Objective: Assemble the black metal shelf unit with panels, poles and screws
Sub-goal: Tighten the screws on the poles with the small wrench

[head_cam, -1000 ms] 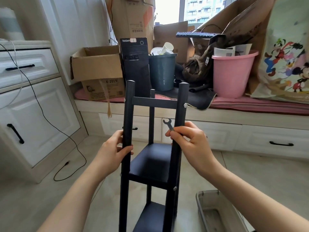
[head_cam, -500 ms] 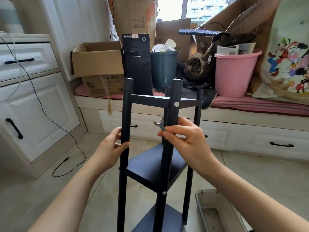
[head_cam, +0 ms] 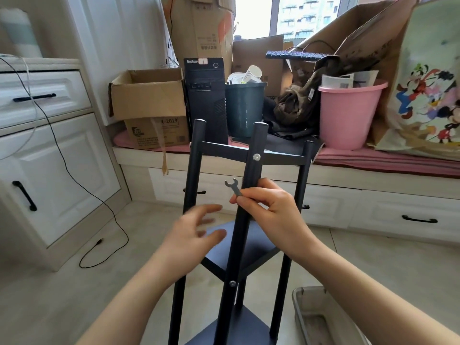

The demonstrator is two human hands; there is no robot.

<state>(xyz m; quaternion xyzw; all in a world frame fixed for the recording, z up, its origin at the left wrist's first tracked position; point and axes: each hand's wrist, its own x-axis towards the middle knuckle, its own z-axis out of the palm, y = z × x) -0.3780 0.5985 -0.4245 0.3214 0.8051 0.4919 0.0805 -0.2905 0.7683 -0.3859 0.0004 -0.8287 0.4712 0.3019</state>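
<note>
The black metal shelf unit (head_cam: 249,255) stands upright on the floor in front of me, with three panels fixed between its poles. A silver screw head (head_cam: 256,157) shows on the near pole (head_cam: 246,195) at the top panel, and another (head_cam: 232,283) lower down. My right hand (head_cam: 271,215) wraps around the near pole and pinches a small flat wrench (head_cam: 233,186), whose jaw points up and left. My left hand (head_cam: 196,235) hovers open and blurred between the left pole (head_cam: 193,175) and the near pole, touching nothing.
A window bench behind holds cardboard boxes (head_cam: 149,95), a black computer tower (head_cam: 205,95), a dark bin (head_cam: 245,108) and a pink bucket (head_cam: 348,113). White cabinets (head_cam: 49,158) stand at left with a black cable (head_cam: 99,202) trailing on the floor. A grey tray (head_cam: 321,319) lies at lower right.
The shelf unit has turned, bringing the near pole and its screws toward me. My left hand has let go of the left pole and moved right, now open.
</note>
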